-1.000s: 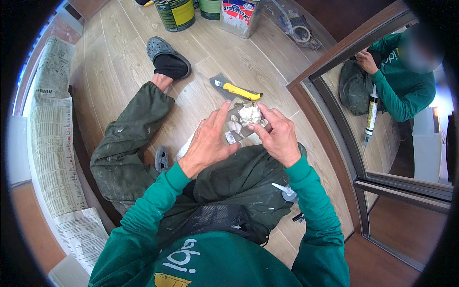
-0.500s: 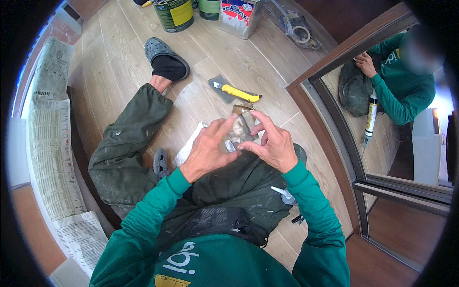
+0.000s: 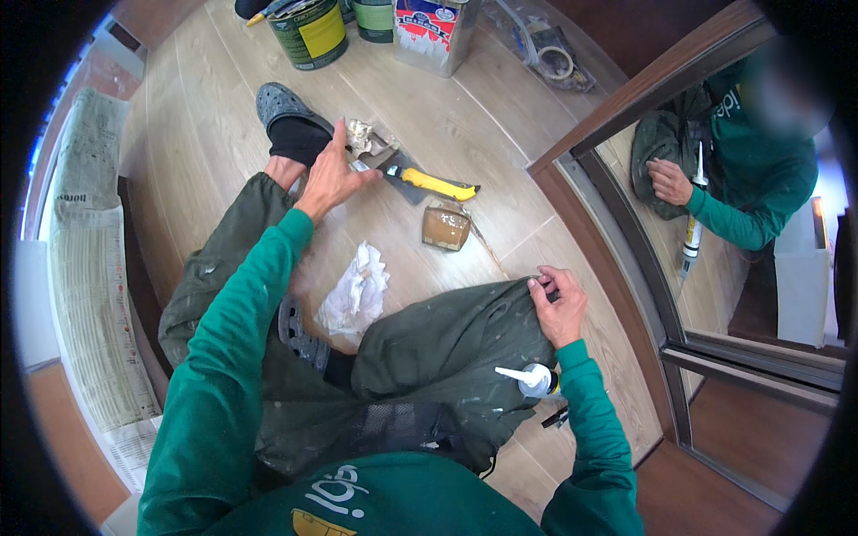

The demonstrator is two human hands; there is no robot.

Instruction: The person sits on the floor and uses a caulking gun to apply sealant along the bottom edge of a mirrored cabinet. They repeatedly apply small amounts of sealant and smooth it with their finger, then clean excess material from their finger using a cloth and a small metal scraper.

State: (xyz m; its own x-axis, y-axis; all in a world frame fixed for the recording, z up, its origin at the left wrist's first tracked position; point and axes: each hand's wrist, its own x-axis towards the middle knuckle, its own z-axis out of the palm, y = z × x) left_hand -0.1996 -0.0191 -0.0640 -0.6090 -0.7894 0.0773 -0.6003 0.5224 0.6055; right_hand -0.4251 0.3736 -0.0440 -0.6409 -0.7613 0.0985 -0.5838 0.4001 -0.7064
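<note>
Seated figure on a pale wood-plank floor (image 3: 500,116), viewed from above. The left hand (image 3: 332,179) reaches forward with fingers spread and nearly flat, pressing on the metal blade end of a putty knife (image 3: 420,179) with a smooth yellow handle; beside the fingertips lies a small crumpled wad of whitish paper (image 3: 361,134). Whether the fingers pinch anything cannot be told. The knife lies flat on the floor, just beyond a grey perforated clog (image 3: 279,105) on the outstretched foot. The right hand (image 3: 559,308) rests on the knee of paint-flecked olive trousers (image 3: 447,344), fingers curled loosely against the cloth, holding nothing visible. A white tapered nozzle of a caulk tube (image 3: 527,380) shows beside the right wrist. Between the legs sits a crumpled white rag (image 3: 357,290); near the knife stands a squat, translucent brownish tub (image 3: 445,226). Round paint cans (image 3: 308,31) line the far edge. Newspaper sheets (image 3: 85,268) cover the floor at left. A wood-framed mirror (image 3: 715,205) at right reflects the figure.
</note>
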